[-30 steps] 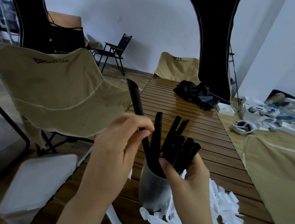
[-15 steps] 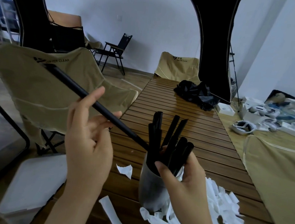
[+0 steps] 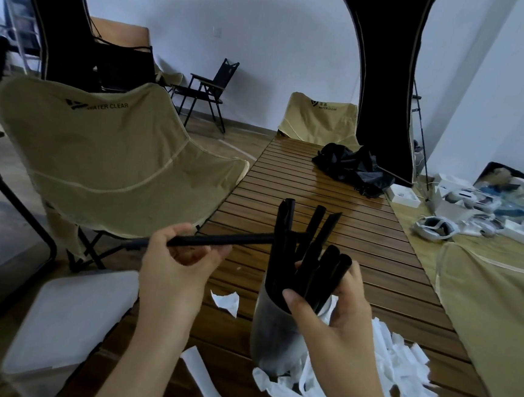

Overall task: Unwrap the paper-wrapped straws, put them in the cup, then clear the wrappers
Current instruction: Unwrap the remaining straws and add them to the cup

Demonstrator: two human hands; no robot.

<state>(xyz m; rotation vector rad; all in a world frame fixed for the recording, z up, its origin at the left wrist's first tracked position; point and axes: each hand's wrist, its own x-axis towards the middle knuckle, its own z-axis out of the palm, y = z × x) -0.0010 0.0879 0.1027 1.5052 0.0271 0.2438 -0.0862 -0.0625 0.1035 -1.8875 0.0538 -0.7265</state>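
Left hand (image 3: 179, 264): fingers curled round one black straw (image 3: 219, 240), held near level, its far tip at the bundle. Right hand (image 3: 333, 315): thumb and fingers wrapped round the bundle of black straws (image 3: 309, 256) standing in the grey cup (image 3: 269, 335). Cup upright on the slatted bench (image 3: 332, 211), near its front edge. Torn white wrappers (image 3: 397, 378) heaped beside the cup toward the bench's front right corner; two loose scraps (image 3: 224, 301) left of it.

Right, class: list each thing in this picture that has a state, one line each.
Left hand: grips one black straw, unwrapped, lying level.
Right hand: holds the bunched black straws standing in the cup.
Grey cup: upright.
White paper wrappers: torn, uncleared on the slatted wooden table.
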